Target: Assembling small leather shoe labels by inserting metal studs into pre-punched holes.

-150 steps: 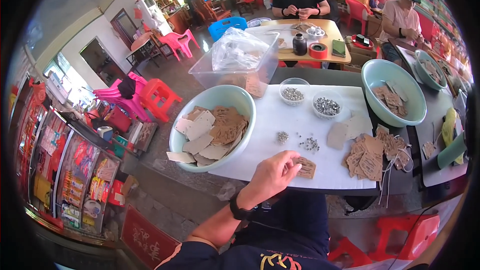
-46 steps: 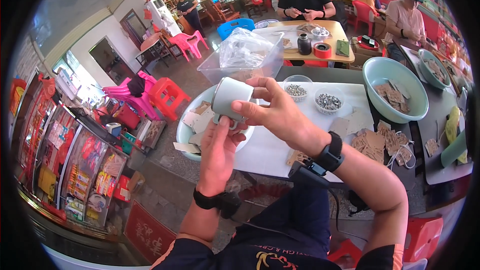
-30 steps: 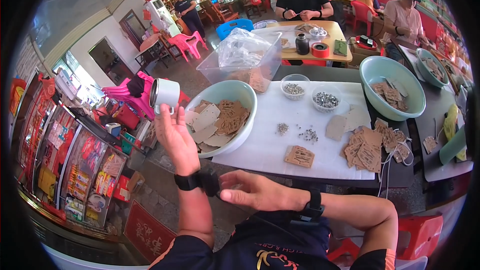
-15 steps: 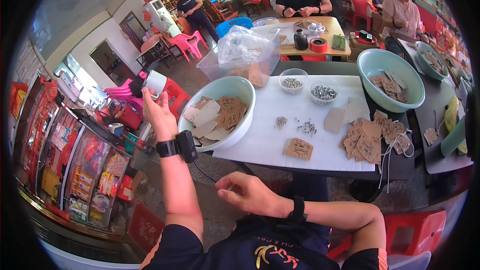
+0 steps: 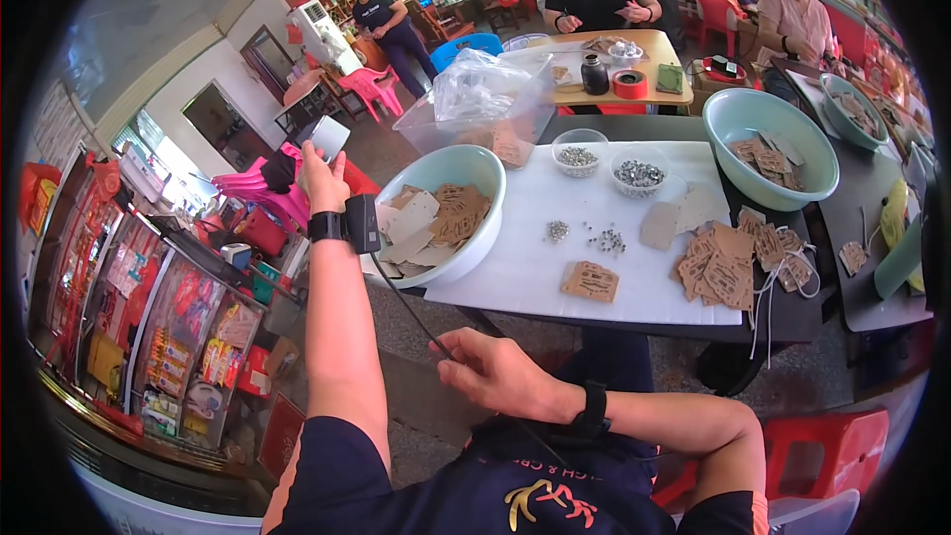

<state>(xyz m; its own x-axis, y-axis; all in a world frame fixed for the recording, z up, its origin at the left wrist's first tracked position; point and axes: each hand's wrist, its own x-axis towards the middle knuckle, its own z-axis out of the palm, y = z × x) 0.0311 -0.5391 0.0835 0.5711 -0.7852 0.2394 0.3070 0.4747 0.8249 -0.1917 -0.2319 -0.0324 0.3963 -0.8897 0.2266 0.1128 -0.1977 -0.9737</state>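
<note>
The left hand [image 5: 319, 176] is raised well out to the left of the worktop [image 5: 555, 258], its grip closed around a small pale cup-shaped container [image 5: 328, 137] held up at arm's length (a black band and a small black device sit on that wrist). The right hand [image 5: 495, 374] rests low against the lap, fingers loosely curled and holding nothing, with a thin black cable [image 5: 411, 302] running past it. Just beside the raised forearm stands a pale green round plastic basin [image 5: 474, 238] filled with brown cardboard tags [image 5: 451, 218]. One loose brown tag [image 5: 590, 281] lies on the white sheet [image 5: 525, 267].
</note>
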